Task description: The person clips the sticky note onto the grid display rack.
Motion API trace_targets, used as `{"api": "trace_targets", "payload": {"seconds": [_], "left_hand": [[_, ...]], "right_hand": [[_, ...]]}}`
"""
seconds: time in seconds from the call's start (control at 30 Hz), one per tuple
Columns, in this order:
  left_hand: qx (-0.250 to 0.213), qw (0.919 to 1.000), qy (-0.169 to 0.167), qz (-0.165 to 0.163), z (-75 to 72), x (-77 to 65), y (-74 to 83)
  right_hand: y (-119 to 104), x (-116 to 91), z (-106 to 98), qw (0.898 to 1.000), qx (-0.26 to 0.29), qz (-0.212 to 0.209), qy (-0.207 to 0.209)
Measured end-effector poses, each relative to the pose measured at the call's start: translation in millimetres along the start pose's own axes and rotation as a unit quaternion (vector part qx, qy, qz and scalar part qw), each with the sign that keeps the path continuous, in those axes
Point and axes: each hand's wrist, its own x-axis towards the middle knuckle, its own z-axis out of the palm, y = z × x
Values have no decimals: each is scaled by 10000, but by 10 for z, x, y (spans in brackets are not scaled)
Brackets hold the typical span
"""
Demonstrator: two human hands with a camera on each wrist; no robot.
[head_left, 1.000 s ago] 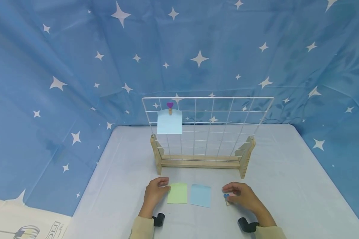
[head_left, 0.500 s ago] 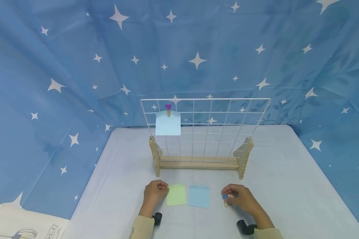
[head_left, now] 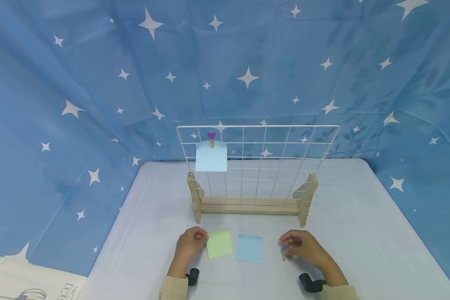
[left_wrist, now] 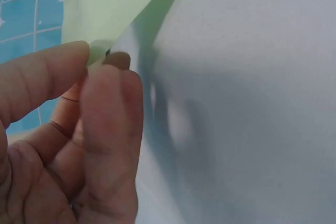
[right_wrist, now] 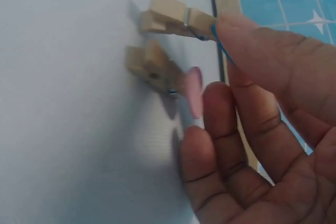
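My left hand (head_left: 189, 244) pinches the upper left edge of a pale green paper note (head_left: 219, 245); in the left wrist view the green note (left_wrist: 113, 6) is lifted off the white cloth near the fingertips. Over on the right, my right hand (head_left: 306, 248) pinches a small wooden clothespin (right_wrist: 173, 18) by its blue end, between thumb and forefinger. A second clothespin (right_wrist: 155, 69) with a pink end lies close by, near the other curled fingers. Between the hands a light blue note (head_left: 249, 249) lies flat.
Behind the notes stands a white wire grid (head_left: 262, 166) in a wooden stand (head_left: 249, 208). A clothespin with a purple heart (head_left: 211, 136) holds a pale blue note (head_left: 211, 157) at its upper left. A starry blue curtain (head_left: 165, 50) surrounds the white table (head_left: 161, 187).
My left hand has pinched the green note and drawn it slightly left, so the note now sits turned. The right hand has closed on the blue-ended clothespin and tipped it more upright.
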Motion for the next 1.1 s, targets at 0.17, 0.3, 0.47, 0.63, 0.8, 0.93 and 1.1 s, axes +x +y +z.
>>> {"api": "trace_targets", "payload": {"seconds": [0.17,0.3,0.47,0.63,0.8,0.93,1.1], "left_hand": [[-419,9989,-192,-11,-50,-2,9],[-606,9979,-233,90,-80,-3,37],[-848,9958,-158,298,-102,-3,84],[-1108,9924,111,531,-146,-19,175],[-1280,9891,249,676,-192,-39,269],[-1310,9891,317,600,-221,-56,337],[-1315,9890,320,598,-255,-83,407]], "right_hand": [[-44,-22,-52,9996,258,114,18],[-139,-39,-94,9991,265,96,314],[-244,-36,-114,9960,154,72,873],[-342,-36,-117,9905,321,81,1334],[-436,-39,-122,9849,598,-148,1616],[-482,-33,-127,9824,370,-511,1760],[-515,-28,-144,9807,71,-753,1803]]}}
